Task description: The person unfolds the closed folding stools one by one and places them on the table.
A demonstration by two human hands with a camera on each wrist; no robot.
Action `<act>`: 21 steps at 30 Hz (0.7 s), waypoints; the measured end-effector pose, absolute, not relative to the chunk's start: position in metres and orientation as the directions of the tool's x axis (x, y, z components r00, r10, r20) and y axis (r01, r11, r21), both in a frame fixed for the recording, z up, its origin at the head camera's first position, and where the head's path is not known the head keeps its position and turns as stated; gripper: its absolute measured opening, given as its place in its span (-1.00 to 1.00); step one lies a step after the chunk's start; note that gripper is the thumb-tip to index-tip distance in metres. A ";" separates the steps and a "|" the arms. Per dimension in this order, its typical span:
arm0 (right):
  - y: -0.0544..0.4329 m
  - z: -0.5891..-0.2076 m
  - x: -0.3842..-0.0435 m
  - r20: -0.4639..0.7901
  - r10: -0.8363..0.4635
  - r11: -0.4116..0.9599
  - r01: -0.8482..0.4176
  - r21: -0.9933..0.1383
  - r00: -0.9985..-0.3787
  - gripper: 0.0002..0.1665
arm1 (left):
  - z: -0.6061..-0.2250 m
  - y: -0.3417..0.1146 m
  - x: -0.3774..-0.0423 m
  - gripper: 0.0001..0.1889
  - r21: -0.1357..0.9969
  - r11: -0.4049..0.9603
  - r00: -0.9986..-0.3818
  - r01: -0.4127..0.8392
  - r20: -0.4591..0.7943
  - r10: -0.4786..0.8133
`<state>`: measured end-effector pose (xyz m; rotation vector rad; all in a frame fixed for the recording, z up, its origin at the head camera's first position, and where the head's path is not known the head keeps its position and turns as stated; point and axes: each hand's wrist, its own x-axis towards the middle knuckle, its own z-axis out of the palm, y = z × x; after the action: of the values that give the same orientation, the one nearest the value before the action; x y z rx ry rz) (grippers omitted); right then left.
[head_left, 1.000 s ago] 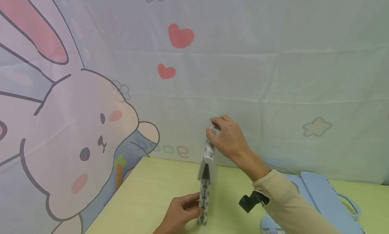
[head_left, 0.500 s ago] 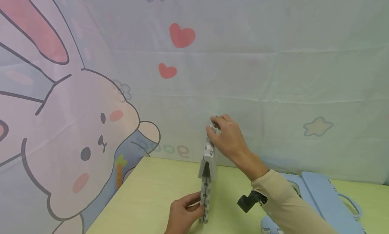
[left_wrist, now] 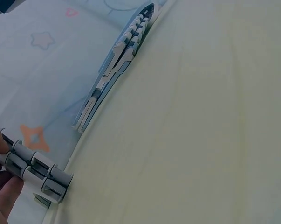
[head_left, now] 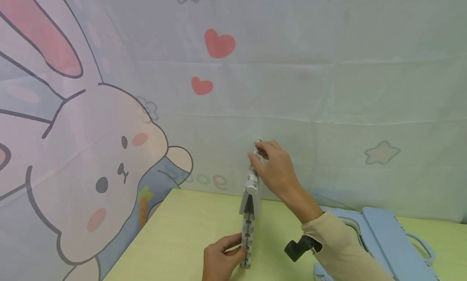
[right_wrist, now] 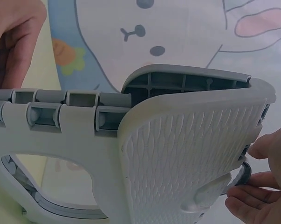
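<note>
A white and grey folding stool stands on edge on the table, nearly folded flat, with a narrow wedge between its top panels. Down at its near end, my left hand pinches the hinged leg edges between thumb and fingers. My right hand is at the far upper end of the stool, thumb on one side and fingers on the other. In the right wrist view, those fingers hold a small grey handle at the seat's edge.
To the right lies a blue folded stool with a loop handle, partly covered by the right sleeve. Behind the pale yellow table hangs a cloth printed with a rabbit.
My left hand and the stool's near lower end have shifted slightly to the right. Both hands keep their hold, and the stool's fold looks about the same.
</note>
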<state>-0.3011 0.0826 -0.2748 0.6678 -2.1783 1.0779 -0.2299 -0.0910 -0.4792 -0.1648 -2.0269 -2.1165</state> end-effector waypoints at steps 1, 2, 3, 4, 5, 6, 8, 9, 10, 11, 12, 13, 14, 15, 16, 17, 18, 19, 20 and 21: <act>0.083 -0.276 -0.301 0.710 -0.163 0.536 -0.665 -0.519 -0.686 -0.53 | -0.479 -0.091 -0.230 -0.70 0.974 -0.036 -0.973 0.223 0.220 -0.074; 0.084 -0.277 -0.300 0.711 -0.160 0.533 -0.667 -0.522 -0.684 -0.53 | -0.479 -0.090 -0.229 -0.70 0.974 -0.034 -0.973 0.222 0.219 -0.078; 0.085 -0.277 -0.299 0.713 -0.155 0.526 -0.668 -0.526 -0.684 -0.54 | -0.479 -0.090 -0.229 -0.70 0.975 -0.026 -0.972 0.222 0.219 -0.083; 0.086 -0.278 -0.298 0.716 -0.150 0.520 -0.671 -0.529 -0.681 -0.54 | -0.478 -0.090 -0.229 -0.71 0.975 -0.022 -0.972 0.221 0.218 -0.088; 0.087 -0.279 -0.296 0.722 -0.144 0.510 -0.676 -0.531 -0.676 -0.55 | -0.478 -0.090 -0.229 -0.71 0.975 -0.020 -0.972 0.220 0.218 -0.092; 0.087 -0.280 -0.295 0.731 -0.138 0.501 -0.684 -0.531 -0.668 -0.56 | -0.478 -0.090 -0.229 -0.71 0.975 -0.017 -0.971 0.220 0.218 -0.095; 0.089 -0.283 -0.291 0.743 -0.118 0.483 -0.692 -0.537 -0.659 -0.59 | -0.477 -0.090 -0.229 -0.71 0.975 -0.014 -0.971 0.220 0.218 -0.100; 0.090 -0.285 -0.288 0.750 -0.109 0.473 -0.698 -0.538 -0.652 -0.61 | -0.477 -0.090 -0.229 -0.72 0.975 -0.013 -0.971 0.221 0.219 -0.101; 0.092 -0.288 -0.286 0.757 -0.100 0.464 -0.704 -0.538 -0.645 -0.62 | -0.477 -0.089 -0.229 -0.72 0.974 -0.014 -0.970 0.225 0.223 -0.101; 0.093 -0.290 -0.283 0.764 -0.093 0.455 -0.709 -0.538 -0.639 -0.63 | -0.477 -0.089 -0.229 -0.72 0.974 -0.013 -0.969 0.228 0.225 -0.102; 0.094 -0.293 -0.281 0.767 -0.084 0.450 -0.711 -0.540 -0.636 -0.64 | -0.477 -0.089 -0.229 -0.72 0.973 -0.015 -0.969 0.228 0.226 -0.102; 0.096 -0.296 -0.278 0.767 -0.076 0.443 -0.711 -0.546 -0.637 -0.65 | -0.477 -0.089 -0.229 -0.72 0.974 -0.016 -0.969 0.228 0.225 -0.102; 0.097 -0.299 -0.275 0.767 -0.067 0.434 -0.711 -0.553 -0.638 -0.65 | -0.477 -0.089 -0.229 -0.72 0.974 -0.018 -0.969 0.228 0.225 -0.103; 0.099 -0.302 -0.273 0.770 -0.058 0.422 -0.714 -0.558 -0.636 -0.65 | -0.478 -0.089 -0.229 -0.72 0.974 -0.020 -0.969 0.226 0.223 -0.103; 0.100 -0.306 -0.270 0.769 -0.047 0.408 -0.715 -0.568 -0.637 -0.65 | -0.478 -0.089 -0.229 -0.72 0.974 -0.020 -0.970 0.224 0.220 -0.103; 0.102 -0.309 -0.267 0.774 -0.039 0.395 -0.721 -0.569 -0.632 -0.65 | -0.478 -0.089 -0.229 -0.72 0.976 -0.022 -0.971 0.218 0.215 -0.103; 0.103 -0.313 -0.265 0.781 -0.028 0.381 -0.729 -0.569 -0.624 -0.65 | -0.478 -0.089 -0.229 -0.72 0.977 -0.025 -0.972 0.213 0.210 -0.103; 0.104 -0.318 -0.262 0.788 -0.018 0.366 -0.738 -0.568 -0.615 -0.65 | -0.478 -0.089 -0.229 -0.72 0.977 -0.026 -0.973 0.211 0.207 -0.103; 0.104 -0.323 -0.260 0.797 -0.011 0.354 -0.747 -0.562 -0.604 -0.65 | -0.478 -0.089 -0.229 -0.71 0.978 -0.027 -0.973 0.208 0.204 -0.104; 0.105 -0.328 -0.258 0.807 -0.006 0.343 -0.759 -0.553 -0.590 -0.66 | -0.478 -0.089 -0.229 -0.71 0.978 -0.026 -0.974 0.207 0.203 -0.105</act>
<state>-0.2581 0.1050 -0.3282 0.6707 -1.8774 1.3084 -0.2295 -0.0892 -0.4779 -0.1090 -2.0269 -2.1039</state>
